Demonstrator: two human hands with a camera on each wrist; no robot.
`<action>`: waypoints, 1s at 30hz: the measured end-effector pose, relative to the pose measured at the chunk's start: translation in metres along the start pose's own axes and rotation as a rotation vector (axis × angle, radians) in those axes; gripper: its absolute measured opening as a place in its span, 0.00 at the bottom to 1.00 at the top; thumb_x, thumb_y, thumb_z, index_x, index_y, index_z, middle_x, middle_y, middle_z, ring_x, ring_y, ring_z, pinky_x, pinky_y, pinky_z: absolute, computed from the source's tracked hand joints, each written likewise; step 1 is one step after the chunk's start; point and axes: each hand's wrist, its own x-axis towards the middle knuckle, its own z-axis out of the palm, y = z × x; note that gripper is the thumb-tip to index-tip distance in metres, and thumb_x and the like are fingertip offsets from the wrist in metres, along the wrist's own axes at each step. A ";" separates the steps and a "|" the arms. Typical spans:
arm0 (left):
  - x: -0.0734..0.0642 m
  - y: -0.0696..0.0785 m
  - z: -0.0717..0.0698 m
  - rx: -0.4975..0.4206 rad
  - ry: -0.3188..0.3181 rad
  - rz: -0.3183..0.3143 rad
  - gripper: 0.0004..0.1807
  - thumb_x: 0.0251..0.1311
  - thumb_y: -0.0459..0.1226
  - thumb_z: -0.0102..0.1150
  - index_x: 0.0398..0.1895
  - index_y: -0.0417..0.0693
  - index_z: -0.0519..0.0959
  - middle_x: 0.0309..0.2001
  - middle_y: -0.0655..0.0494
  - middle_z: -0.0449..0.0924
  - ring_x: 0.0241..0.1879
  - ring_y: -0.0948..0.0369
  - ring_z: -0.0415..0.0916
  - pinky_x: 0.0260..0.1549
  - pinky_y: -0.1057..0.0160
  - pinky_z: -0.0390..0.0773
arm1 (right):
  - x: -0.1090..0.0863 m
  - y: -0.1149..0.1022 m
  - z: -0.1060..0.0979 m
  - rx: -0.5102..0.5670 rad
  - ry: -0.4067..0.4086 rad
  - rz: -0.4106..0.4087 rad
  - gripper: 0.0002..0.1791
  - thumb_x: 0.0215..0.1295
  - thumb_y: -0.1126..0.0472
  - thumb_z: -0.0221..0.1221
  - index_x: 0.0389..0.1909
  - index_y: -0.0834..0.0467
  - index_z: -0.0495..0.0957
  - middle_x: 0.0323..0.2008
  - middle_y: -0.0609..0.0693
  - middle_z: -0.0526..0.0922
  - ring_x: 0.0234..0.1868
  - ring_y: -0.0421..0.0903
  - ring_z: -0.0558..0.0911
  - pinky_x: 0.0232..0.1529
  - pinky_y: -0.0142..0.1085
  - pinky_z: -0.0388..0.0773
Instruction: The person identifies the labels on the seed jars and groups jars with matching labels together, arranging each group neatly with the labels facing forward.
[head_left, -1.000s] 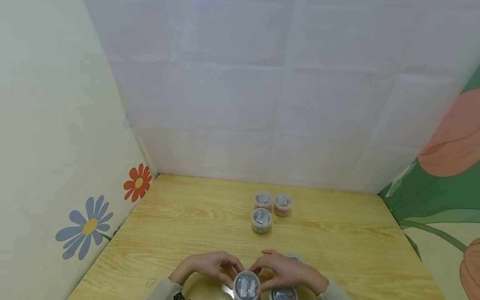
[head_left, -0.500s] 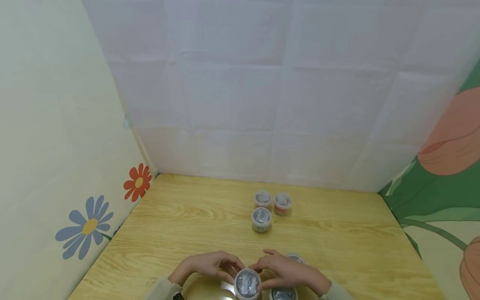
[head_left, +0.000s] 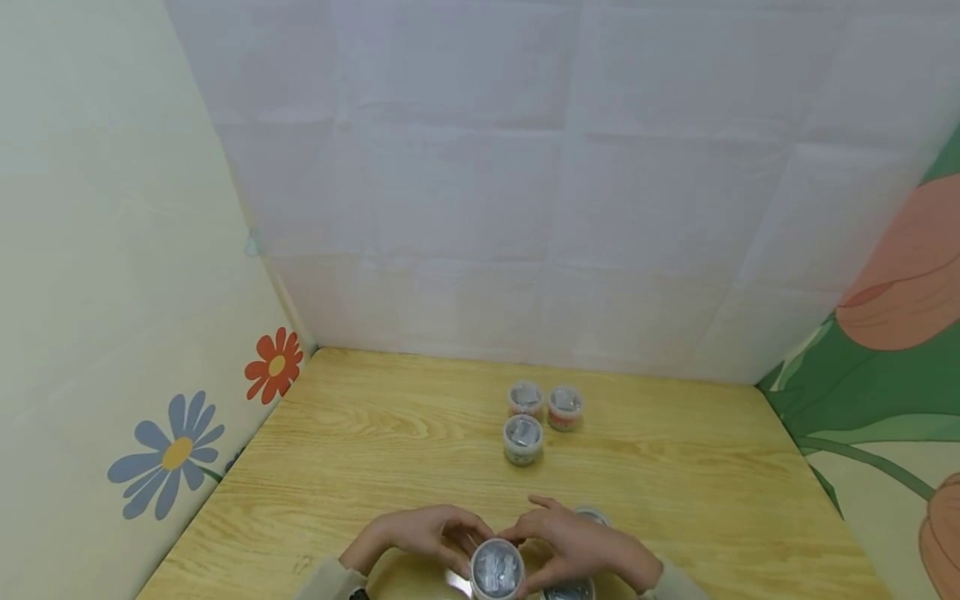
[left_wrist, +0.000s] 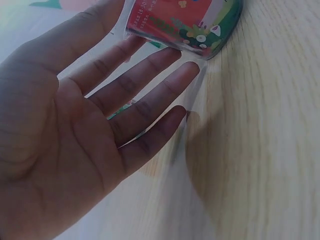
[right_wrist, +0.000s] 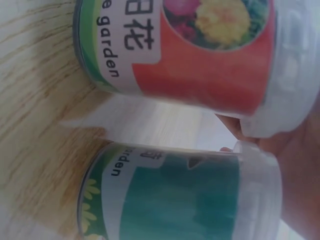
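Toward the tabletop's [head_left: 375, 417] near edge, the jar [head_left: 497, 568] had been shifted barely rightward, pinched by part-open thumb and fingers of left hand [head_left: 429, 530] and right hand [head_left: 567, 542], its position apparently being fine-tuned.

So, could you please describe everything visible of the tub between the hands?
The tub is round, upright and apparently plastic, with a pale rim, a grey packet showing at its top, and a red label with green decoration. The left hand and right hand touch it at the near side of the table.
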 end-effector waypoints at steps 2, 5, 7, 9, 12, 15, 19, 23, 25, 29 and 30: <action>0.001 0.000 0.000 -0.001 0.000 -0.005 0.24 0.60 0.30 0.56 0.60 0.37 0.67 0.55 0.39 0.74 0.51 0.63 0.76 0.51 0.64 0.76 | 0.001 0.000 0.001 -0.005 0.006 0.001 0.33 0.55 0.37 0.58 0.60 0.47 0.70 0.47 0.32 0.78 0.47 0.27 0.75 0.59 0.62 0.61; 0.001 0.000 0.001 -0.001 0.002 -0.005 0.24 0.60 0.31 0.56 0.60 0.37 0.66 0.55 0.39 0.73 0.51 0.63 0.76 0.51 0.64 0.76 | 0.001 -0.001 0.001 -0.003 0.014 0.005 0.33 0.54 0.37 0.59 0.59 0.47 0.71 0.47 0.32 0.78 0.47 0.26 0.74 0.59 0.61 0.61; 0.001 -0.001 0.001 0.001 0.005 -0.002 0.24 0.60 0.31 0.56 0.61 0.37 0.66 0.55 0.38 0.73 0.51 0.63 0.76 0.51 0.64 0.76 | 0.001 -0.001 0.001 0.008 0.015 0.009 0.32 0.55 0.38 0.59 0.60 0.48 0.71 0.48 0.33 0.78 0.47 0.25 0.74 0.59 0.62 0.60; 0.002 -0.002 0.001 0.010 0.009 0.004 0.24 0.61 0.31 0.56 0.61 0.37 0.66 0.55 0.38 0.74 0.51 0.62 0.76 0.51 0.64 0.76 | 0.000 -0.001 0.000 0.022 0.017 0.013 0.32 0.55 0.39 0.58 0.60 0.48 0.70 0.48 0.33 0.78 0.47 0.26 0.74 0.60 0.61 0.60; 0.002 -0.004 0.000 0.029 0.020 0.013 0.25 0.61 0.33 0.55 0.62 0.38 0.65 0.56 0.40 0.73 0.52 0.62 0.75 0.52 0.64 0.75 | -0.001 0.000 -0.002 0.031 0.027 0.017 0.32 0.56 0.39 0.58 0.60 0.50 0.70 0.48 0.35 0.79 0.47 0.27 0.75 0.60 0.61 0.59; 0.002 -0.005 -0.002 0.042 0.036 0.019 0.26 0.62 0.33 0.54 0.63 0.40 0.64 0.58 0.43 0.72 0.53 0.62 0.74 0.54 0.64 0.74 | -0.002 0.001 -0.005 0.028 0.046 0.026 0.32 0.57 0.40 0.57 0.60 0.51 0.70 0.48 0.36 0.79 0.47 0.28 0.75 0.61 0.61 0.59; 0.002 -0.005 -0.005 0.070 0.057 0.027 0.26 0.65 0.34 0.52 0.65 0.42 0.62 0.61 0.46 0.69 0.56 0.62 0.71 0.57 0.64 0.71 | -0.003 0.004 -0.011 0.057 0.063 0.055 0.30 0.58 0.41 0.56 0.59 0.51 0.70 0.49 0.37 0.78 0.48 0.30 0.75 0.62 0.57 0.60; 0.005 -0.003 -0.009 0.128 0.091 0.035 0.26 0.66 0.36 0.50 0.66 0.44 0.61 0.63 0.49 0.67 0.59 0.62 0.69 0.59 0.64 0.69 | -0.005 0.009 -0.016 0.131 0.065 0.086 0.29 0.61 0.42 0.55 0.61 0.50 0.69 0.50 0.38 0.77 0.48 0.32 0.74 0.58 0.46 0.69; 0.006 -0.002 -0.009 0.164 0.116 0.031 0.27 0.65 0.37 0.51 0.67 0.46 0.61 0.63 0.52 0.67 0.60 0.62 0.68 0.59 0.64 0.68 | -0.006 0.011 -0.018 0.166 0.068 0.092 0.29 0.62 0.43 0.55 0.61 0.51 0.68 0.51 0.39 0.77 0.48 0.33 0.74 0.53 0.40 0.73; 0.009 0.001 -0.008 0.202 0.185 0.016 0.30 0.61 0.40 0.57 0.66 0.49 0.61 0.63 0.55 0.68 0.59 0.62 0.69 0.59 0.63 0.68 | -0.006 0.013 -0.021 0.213 0.078 0.096 0.28 0.63 0.45 0.55 0.61 0.52 0.68 0.51 0.41 0.76 0.50 0.36 0.75 0.51 0.37 0.76; 0.011 0.001 -0.007 0.204 0.205 0.011 0.31 0.60 0.41 0.58 0.66 0.51 0.62 0.63 0.56 0.68 0.58 0.63 0.69 0.59 0.63 0.68 | -0.006 0.014 -0.022 0.227 0.082 0.099 0.28 0.63 0.46 0.55 0.61 0.52 0.68 0.51 0.42 0.77 0.50 0.36 0.75 0.51 0.38 0.76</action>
